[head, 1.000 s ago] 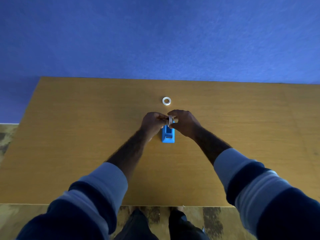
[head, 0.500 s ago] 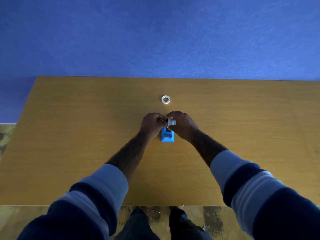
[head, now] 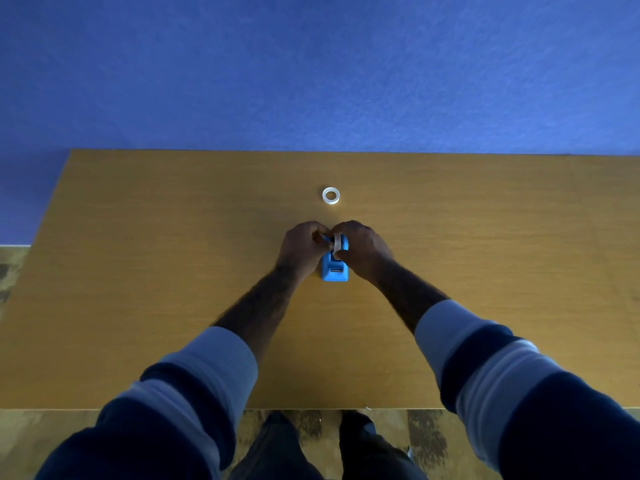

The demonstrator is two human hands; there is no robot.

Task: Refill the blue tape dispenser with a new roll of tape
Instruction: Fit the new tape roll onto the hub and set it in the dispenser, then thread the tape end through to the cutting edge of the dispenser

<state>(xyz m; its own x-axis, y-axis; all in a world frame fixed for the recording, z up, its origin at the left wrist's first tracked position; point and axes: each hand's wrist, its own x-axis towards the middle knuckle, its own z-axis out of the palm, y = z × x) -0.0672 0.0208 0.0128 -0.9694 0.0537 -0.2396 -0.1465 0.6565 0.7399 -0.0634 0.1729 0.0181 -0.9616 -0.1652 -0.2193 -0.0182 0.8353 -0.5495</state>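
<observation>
The blue tape dispenser (head: pixel 334 270) stands on the wooden table (head: pixel 173 271), its near end pointing at me. A pale tape roll (head: pixel 336 243) stands on edge over the dispenser's far half, pinched between both hands. My left hand (head: pixel 302 245) grips it from the left, with a small blue piece showing at its fingertips. My right hand (head: pixel 363 249) grips it from the right, thumb across the roll's near side. The dispenser's far end is hidden by the fingers. A second whitish tape ring (head: pixel 330 196) lies flat on the table beyond the hands.
A blue wall (head: pixel 311 81) rises behind the table's far edge. The table's near edge runs just in front of my legs, above patterned floor (head: pixel 41 434). My striped sleeves fill the lower corners.
Both hands have brought the roll down from just above the dispenser into its far half. The ring on the table has not moved.
</observation>
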